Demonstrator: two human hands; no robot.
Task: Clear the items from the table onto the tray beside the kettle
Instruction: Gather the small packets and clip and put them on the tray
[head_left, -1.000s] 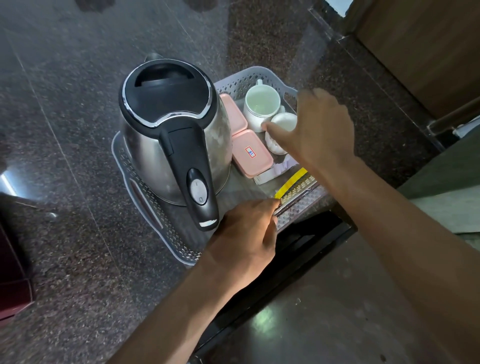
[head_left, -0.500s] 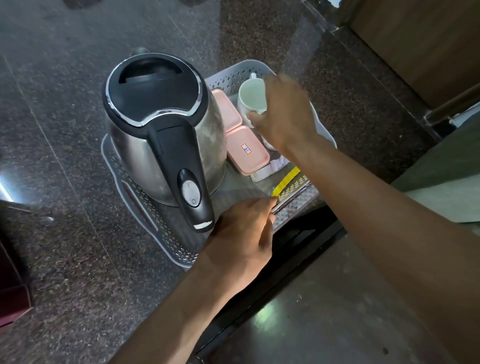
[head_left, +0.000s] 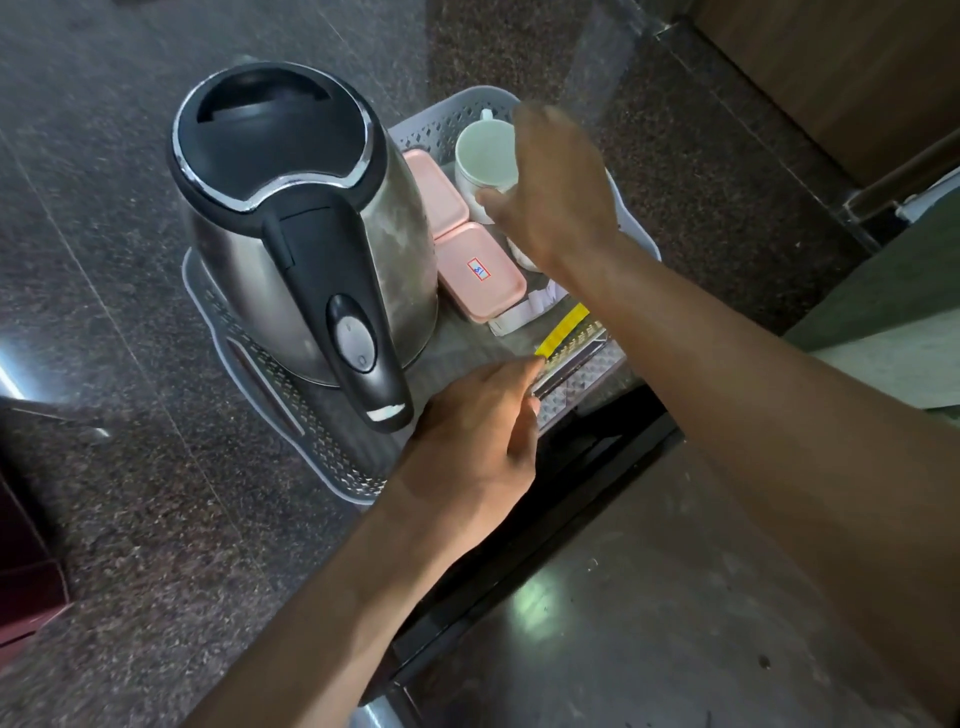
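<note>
A steel kettle (head_left: 291, 223) with a black lid and handle stands on the left of a grey perforated tray (head_left: 291, 415). To its right on the tray lie two pink lidded boxes (head_left: 480, 270) and a white cup (head_left: 485, 156). My right hand (head_left: 556, 197) is blurred and closed from above over a second white cup (head_left: 519, 253), mostly hidden, right beside the first; my thumb touches the first cup. My left hand (head_left: 478, 431) pinches the end of a yellow sachet (head_left: 563, 327) and silvery packets at the tray's near right edge.
A white paper sachet (head_left: 524, 312) lies between the pink box and the yellow one. The tray sits on a dark speckled stone counter (head_left: 130, 364). A black gap and a lower glossy surface (head_left: 623, 623) lie below it. A wooden panel (head_left: 831, 78) stands at the far right.
My right hand has moved left and farther back over the tray with the second cup, up against the first cup. My left hand has stayed on the sachets.
</note>
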